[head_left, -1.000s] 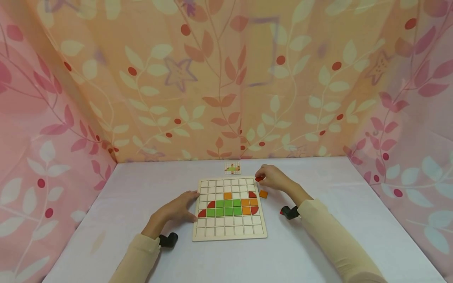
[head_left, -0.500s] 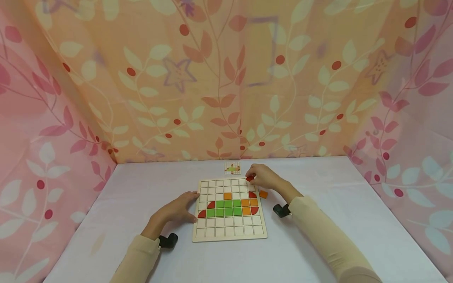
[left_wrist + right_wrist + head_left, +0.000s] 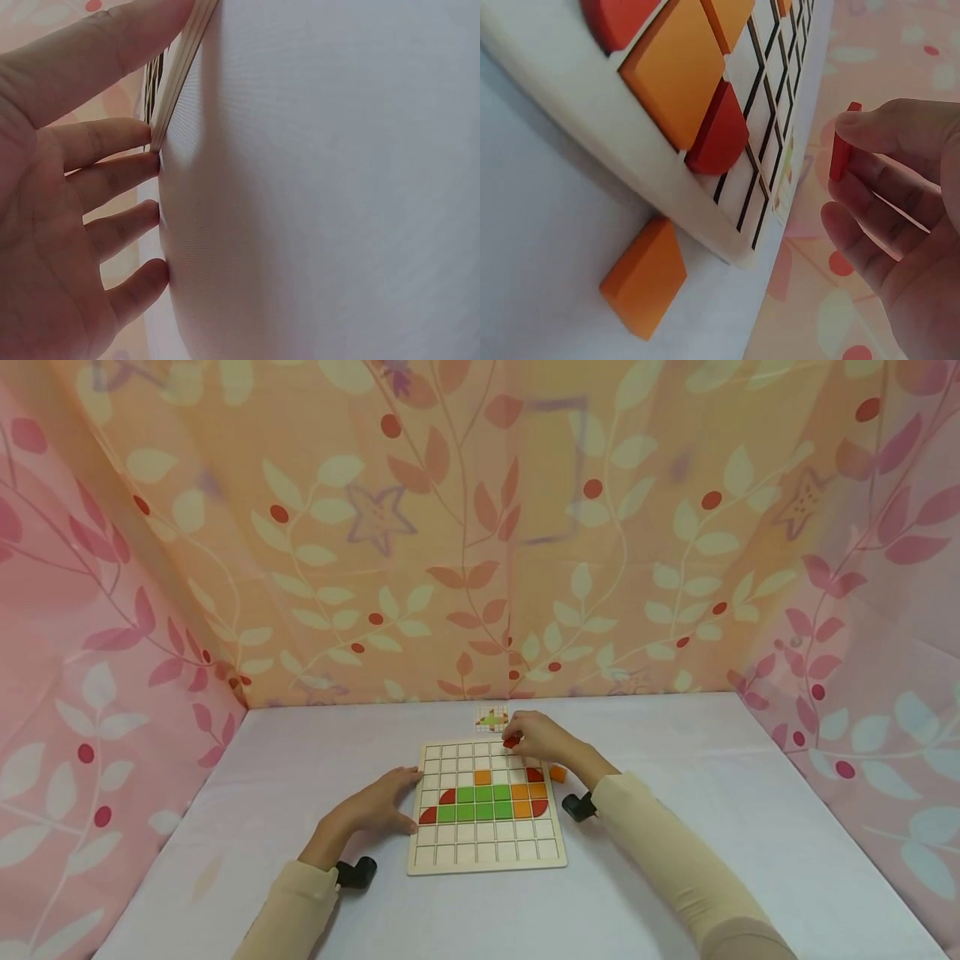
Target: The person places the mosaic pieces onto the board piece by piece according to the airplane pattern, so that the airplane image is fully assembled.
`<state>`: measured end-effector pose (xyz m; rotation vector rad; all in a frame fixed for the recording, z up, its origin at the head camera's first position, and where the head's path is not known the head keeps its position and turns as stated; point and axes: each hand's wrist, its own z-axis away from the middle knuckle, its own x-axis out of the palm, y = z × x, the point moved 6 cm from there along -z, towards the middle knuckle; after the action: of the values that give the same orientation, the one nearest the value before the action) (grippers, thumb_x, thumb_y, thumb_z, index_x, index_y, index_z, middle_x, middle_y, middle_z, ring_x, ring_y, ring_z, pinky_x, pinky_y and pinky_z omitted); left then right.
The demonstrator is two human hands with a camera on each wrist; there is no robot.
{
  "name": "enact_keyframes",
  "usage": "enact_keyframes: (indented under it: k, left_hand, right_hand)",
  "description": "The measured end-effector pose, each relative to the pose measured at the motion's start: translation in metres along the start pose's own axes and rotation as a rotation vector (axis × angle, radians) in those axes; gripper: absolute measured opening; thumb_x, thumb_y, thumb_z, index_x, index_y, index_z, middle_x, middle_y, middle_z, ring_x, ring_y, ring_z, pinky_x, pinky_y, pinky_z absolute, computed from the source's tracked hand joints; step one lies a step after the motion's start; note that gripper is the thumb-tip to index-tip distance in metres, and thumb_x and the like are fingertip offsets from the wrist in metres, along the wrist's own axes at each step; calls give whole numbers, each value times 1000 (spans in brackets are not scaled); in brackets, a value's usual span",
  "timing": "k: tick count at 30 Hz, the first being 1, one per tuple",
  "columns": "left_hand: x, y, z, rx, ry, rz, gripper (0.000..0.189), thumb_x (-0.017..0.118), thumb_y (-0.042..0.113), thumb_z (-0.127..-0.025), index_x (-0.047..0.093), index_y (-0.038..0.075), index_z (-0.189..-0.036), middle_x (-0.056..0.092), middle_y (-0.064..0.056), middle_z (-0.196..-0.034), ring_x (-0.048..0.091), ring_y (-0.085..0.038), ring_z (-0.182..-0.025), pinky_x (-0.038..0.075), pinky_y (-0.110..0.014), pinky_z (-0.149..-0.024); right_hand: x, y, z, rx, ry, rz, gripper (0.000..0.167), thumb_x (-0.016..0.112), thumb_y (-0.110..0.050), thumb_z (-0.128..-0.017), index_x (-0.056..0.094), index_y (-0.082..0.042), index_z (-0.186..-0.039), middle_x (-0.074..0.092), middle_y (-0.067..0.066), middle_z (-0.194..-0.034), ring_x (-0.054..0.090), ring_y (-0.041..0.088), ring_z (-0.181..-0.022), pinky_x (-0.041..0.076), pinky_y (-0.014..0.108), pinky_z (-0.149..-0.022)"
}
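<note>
A wooden grid board (image 3: 487, 856) lies on the white table, with green, orange and red tiles set in its middle rows. My right hand (image 3: 542, 739) is over the board's far right part and pinches a red tile (image 3: 841, 146) between thumb and fingertips, as the right wrist view shows. The left hand (image 3: 378, 802) rests at the board's left edge, fingers spread and fairly straight. In the left wrist view its fingertips (image 3: 154, 135) are right at the board's side (image 3: 180, 75). A loose orange square tile (image 3: 645, 277) lies beside the board's right edge.
Behind the board lies a small pattern card (image 3: 491, 719) with a coloured grid picture. A patterned curtain (image 3: 465, 527) stands at the table's far edge, with pink cloth at both sides. Black wrist cameras (image 3: 357, 872) are worn at both wrists.
My right hand has moved left with the red tile, from beyond the board's far right corner to above its far edge. The left hand has stayed at the board's left side.
</note>
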<state>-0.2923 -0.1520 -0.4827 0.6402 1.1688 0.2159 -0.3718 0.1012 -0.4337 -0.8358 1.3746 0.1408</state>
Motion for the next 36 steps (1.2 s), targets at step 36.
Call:
enact_keyframes:
  k: [36]
  left_hand:
    - [-1, 0, -1, 11, 8, -19, 88, 87, 18, -70, 44, 8, -146, 35, -11, -157, 22, -37, -149, 24, -57, -117]
  right_hand:
    - [48, -27, -32, -68, -154, 80, 19, 66, -2, -86, 76, -12, -100, 65, 0, -96, 56, 14, -86, 52, 31, -89]
